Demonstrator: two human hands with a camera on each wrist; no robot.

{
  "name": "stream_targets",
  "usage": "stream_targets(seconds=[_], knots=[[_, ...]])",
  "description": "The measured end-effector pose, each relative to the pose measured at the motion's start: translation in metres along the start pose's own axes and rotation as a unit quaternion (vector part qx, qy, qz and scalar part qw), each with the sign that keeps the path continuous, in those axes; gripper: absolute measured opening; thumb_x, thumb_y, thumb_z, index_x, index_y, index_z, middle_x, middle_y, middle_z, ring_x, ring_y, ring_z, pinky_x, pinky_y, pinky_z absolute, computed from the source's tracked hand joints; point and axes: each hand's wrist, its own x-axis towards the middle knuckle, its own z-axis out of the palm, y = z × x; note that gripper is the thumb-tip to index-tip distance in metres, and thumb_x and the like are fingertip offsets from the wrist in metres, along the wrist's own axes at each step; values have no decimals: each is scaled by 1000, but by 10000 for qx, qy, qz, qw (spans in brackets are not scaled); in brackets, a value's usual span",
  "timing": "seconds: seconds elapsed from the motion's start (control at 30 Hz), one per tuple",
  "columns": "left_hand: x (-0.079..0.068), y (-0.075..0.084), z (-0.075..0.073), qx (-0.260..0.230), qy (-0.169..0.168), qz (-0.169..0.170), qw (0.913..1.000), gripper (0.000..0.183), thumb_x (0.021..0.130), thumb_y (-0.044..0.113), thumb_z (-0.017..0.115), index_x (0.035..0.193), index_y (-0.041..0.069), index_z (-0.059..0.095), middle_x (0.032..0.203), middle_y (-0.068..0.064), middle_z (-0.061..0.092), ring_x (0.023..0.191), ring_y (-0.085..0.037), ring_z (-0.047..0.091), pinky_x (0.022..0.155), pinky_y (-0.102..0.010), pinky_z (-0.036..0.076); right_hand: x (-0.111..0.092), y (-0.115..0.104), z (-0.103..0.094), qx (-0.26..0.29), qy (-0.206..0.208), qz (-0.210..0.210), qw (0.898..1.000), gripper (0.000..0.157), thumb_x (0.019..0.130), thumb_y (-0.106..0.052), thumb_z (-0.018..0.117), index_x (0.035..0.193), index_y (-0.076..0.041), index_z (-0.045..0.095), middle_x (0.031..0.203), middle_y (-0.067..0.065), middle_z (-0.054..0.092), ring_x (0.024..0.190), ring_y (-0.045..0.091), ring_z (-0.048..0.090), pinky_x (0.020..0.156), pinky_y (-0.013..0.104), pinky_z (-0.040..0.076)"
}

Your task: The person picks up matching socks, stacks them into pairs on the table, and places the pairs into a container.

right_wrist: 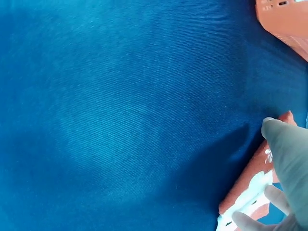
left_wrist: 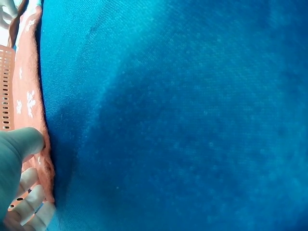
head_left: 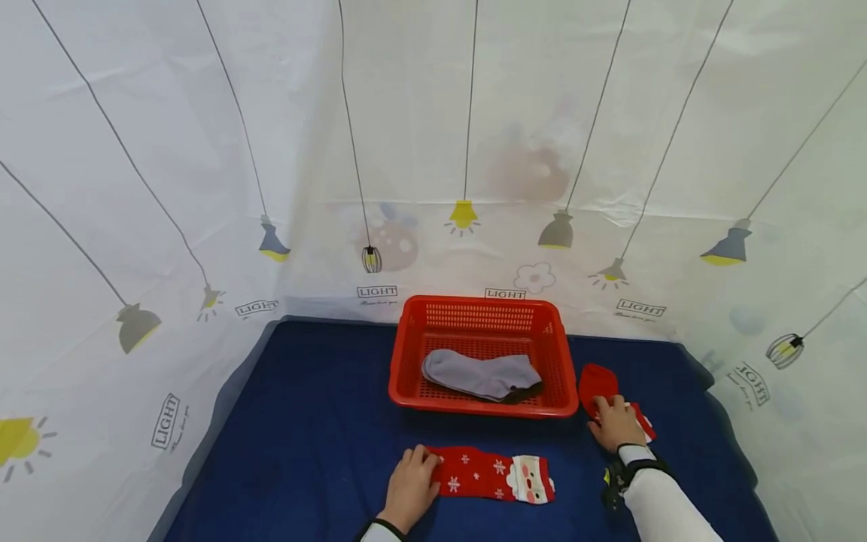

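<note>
A red sock [head_left: 474, 474] with white snowflakes and a Santa face lies flat in front of the basket in the head view. My left hand [head_left: 411, 485] pinches its left end; the left wrist view shows the thumb [left_wrist: 30, 140] on one side of the fabric and the fingers on the other. Right of the basket lies a second red sock [head_left: 597, 381], slanting toward me. Across its middle rests my right hand [head_left: 619, 426], covering part of it. In the right wrist view, the thumb [right_wrist: 275, 131] touches the sock's edge and the fingers spread over the Santa-face end.
A red plastic basket [head_left: 474, 408] stands at the back of the dark blue cloth [head_left: 318, 429]. Folded grey socks [head_left: 477, 373] with a dark part lie inside it. Behind the cloth and along both sides hangs a white sheet [head_left: 433, 150] printed with lamps.
</note>
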Motion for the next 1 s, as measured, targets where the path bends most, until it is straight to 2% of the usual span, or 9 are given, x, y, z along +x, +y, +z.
stream_targets(seconds=[0.13, 0.33, 0.6, 0.8, 1.0], knots=[[0, 0, 1, -35, -24, 5, 10000, 29, 75, 19, 87, 101, 15, 73, 95, -1, 56, 80, -15, 46, 70, -27, 45, 3, 4, 0, 156, -93, 52, 9998, 49, 91, -18, 68, 130, 6, 52, 122, 42, 46, 104, 62, 52, 90, 69, 47], [1, 0, 0, -75, -149, -21, 9999, 29, 76, 19, 86, 102, 16, 73, 97, -1, 56, 81, -15, 48, 72, -28, 47, 5, 8, 3, 237, -196, 188, 9994, 48, 91, -20, 68, 128, 5, 52, 120, 41, 47, 105, 62, 52, 92, 70, 46], [1, 0, -3, -110, -220, -61, 9997, 28, 77, 18, 86, 101, 15, 72, 96, -1, 56, 80, -15, 47, 72, -28, 46, 6, 2, 0, 63, -197, 196, 9996, 34, 89, -17, 70, 111, 4, 53, 112, 39, 49, 97, 58, 54, 86, 67, 50], [2, 1, -3, -153, -266, -114, 9995, 28, 77, 18, 85, 102, 16, 72, 97, -1, 56, 81, -15, 46, 72, -28, 46, 2, 1, -1, 121, 122, 193, 9997, 29, 89, -10, 67, 107, 4, 49, 106, 35, 51, 91, 55, 55, 77, 65, 52], [2, 0, -3, -137, -227, -120, 9996, 28, 77, 18, 86, 102, 16, 72, 97, -1, 56, 80, -15, 46, 72, -28, 46, -3, 6, 2, 140, 573, -31, 9983, 25, 86, -3, 66, 104, 4, 49, 97, 31, 54, 81, 48, 58, 70, 62, 52]])
